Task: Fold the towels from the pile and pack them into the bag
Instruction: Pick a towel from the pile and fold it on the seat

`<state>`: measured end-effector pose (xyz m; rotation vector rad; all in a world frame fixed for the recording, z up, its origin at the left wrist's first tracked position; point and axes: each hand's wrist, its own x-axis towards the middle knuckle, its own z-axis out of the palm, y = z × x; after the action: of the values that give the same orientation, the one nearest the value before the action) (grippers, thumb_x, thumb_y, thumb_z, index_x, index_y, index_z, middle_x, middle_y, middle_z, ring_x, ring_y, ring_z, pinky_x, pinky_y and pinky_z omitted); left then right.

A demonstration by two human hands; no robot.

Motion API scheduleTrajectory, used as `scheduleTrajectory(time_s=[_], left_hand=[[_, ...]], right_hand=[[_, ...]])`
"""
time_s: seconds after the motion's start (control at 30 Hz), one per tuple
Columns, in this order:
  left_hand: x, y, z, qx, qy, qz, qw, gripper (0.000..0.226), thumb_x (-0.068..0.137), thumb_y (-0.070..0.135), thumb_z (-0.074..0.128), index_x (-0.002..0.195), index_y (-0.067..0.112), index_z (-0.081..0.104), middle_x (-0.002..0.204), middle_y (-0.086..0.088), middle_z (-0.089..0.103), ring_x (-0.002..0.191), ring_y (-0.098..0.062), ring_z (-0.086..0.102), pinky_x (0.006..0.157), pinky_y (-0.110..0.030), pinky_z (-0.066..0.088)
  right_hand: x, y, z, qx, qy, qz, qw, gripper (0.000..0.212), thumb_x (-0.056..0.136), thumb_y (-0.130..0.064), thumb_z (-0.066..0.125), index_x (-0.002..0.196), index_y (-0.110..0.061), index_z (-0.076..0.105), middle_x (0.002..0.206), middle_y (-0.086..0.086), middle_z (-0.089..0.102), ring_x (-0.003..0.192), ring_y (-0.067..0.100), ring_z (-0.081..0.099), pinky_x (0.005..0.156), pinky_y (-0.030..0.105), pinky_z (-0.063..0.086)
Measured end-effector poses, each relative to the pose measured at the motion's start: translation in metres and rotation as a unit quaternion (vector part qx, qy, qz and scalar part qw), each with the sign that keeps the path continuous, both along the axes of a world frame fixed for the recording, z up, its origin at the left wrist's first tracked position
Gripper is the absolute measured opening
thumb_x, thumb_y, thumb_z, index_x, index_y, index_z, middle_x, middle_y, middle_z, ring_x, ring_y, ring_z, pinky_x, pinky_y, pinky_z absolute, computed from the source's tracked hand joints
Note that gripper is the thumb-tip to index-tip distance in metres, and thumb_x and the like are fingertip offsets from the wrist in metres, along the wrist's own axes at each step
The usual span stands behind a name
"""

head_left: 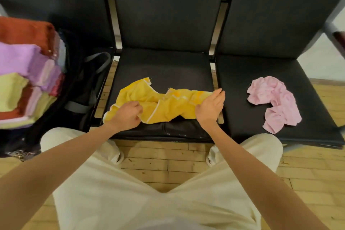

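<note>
I see a crumpled yellow towel [164, 104] lying across the front half of the middle black seat [164, 65], its white-trimmed edges twisted over each other. My left hand [127, 115] sits on the towel's left end with its fingers curled into the cloth, gripping it. My right hand [211, 107] is at the towel's right end; the thumb and lower fingers seem to pinch the fabric while the upper fingers stand loosely spread above it. A rumpled pink towel [274, 103] lies alone on the right-hand seat [261, 73], well apart from the yellow one. On the left, a dark bag [80, 87] stands open beside the middle seat, holding stacked folded towels [28, 73] in red, purple, pale yellow and pink. Cream trousers [149, 201] and wooden flooring [308, 183] fill the foreground.
</note>
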<state>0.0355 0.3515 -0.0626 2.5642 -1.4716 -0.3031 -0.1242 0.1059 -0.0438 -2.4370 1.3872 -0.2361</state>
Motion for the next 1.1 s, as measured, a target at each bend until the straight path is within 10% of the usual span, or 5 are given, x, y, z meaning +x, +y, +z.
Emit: scheduleTrajectory(time_s=[0.17,0.4,0.67,0.87,1.1], left_hand=[[-0.021,-0.033,-0.012,0.095,0.046,0.025,0.994,0.029,0.088,0.035,0.061,0.098,0.008,0.066,0.097,-0.009,0.061,0.093,-0.027,0.058,0.075,-0.036,0.047],[-0.005,-0.036,-0.029,0.104,0.088,0.059,0.989,0.023,0.082,0.031,0.068,0.096,0.013,0.065,0.1,-0.006,0.062,0.095,-0.024,0.057,0.081,-0.037,0.047],[0.002,-0.017,-0.043,-0.008,0.179,0.072,0.981,0.017,0.074,0.016,0.075,0.085,0.011,0.065,0.089,-0.005,0.066,0.083,-0.024,0.06,0.073,-0.038,0.05],[-0.001,-0.017,-0.043,-0.012,0.164,0.061,0.984,0.011,0.081,0.018,0.071,0.085,0.01,0.065,0.09,-0.005,0.064,0.083,-0.021,0.057,0.073,-0.034,0.047],[0.001,-0.018,-0.032,0.004,0.185,0.089,0.979,0.009,0.088,0.012,0.061,0.081,0.009,0.056,0.083,-0.007,0.062,0.078,-0.023,0.056,0.069,-0.035,0.044]], right_hand=[[0.035,0.016,-0.004,-0.122,0.059,0.189,0.972,0.071,0.084,-0.014,0.06,0.145,-0.008,0.024,0.156,0.021,0.011,0.146,0.034,0.002,0.117,0.047,0.003],[0.108,-0.004,-0.024,0.102,0.088,0.346,0.929,0.05,0.09,0.002,0.043,0.138,-0.01,0.042,0.133,0.017,0.041,0.114,0.038,0.051,0.097,0.041,0.043],[0.158,-0.021,-0.044,0.115,0.244,0.357,0.894,0.057,0.093,0.003,0.031,0.144,-0.021,0.037,0.152,0.019,0.016,0.125,0.042,0.044,0.104,0.046,0.039],[0.155,-0.01,-0.043,0.092,0.285,0.373,0.878,0.032,0.092,0.005,0.034,0.118,-0.01,0.045,0.152,0.024,0.003,0.088,0.031,0.053,0.073,0.036,0.041],[0.137,-0.01,-0.021,0.038,0.145,0.29,0.945,0.025,0.089,0.005,0.046,0.113,-0.004,0.048,0.131,0.015,0.044,0.095,0.034,0.059,0.067,0.036,0.04]])
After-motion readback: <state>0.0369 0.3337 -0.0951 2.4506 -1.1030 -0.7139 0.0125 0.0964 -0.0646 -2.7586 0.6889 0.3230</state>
